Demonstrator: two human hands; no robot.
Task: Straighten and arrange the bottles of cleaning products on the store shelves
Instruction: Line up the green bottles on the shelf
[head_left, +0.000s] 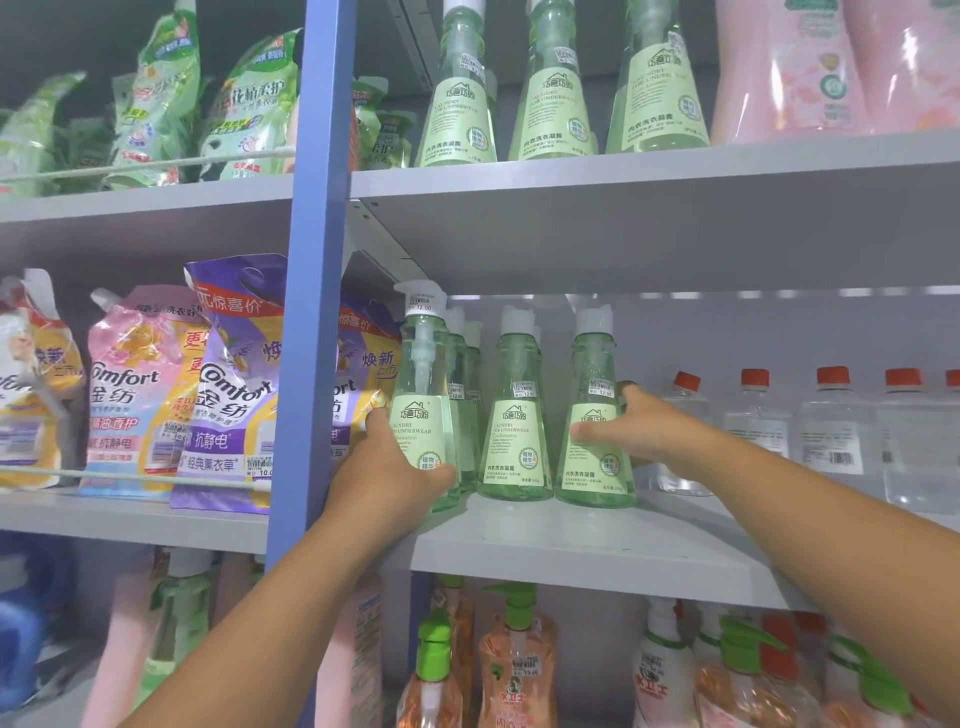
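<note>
L hand (395, 467) grips left pump bottle (423, 415), R hand (631, 431) grips right one (595, 415) near shelf (571, 551) front edge; rigid, liquid-heavy, slick plastic w/ narrow necks, so hold low on wide body.

Pale pink plastic bottles (831, 67) at upper right are running off the frame — blue jug (21, 618) at lower left is blurring, its label unreadable.
</note>
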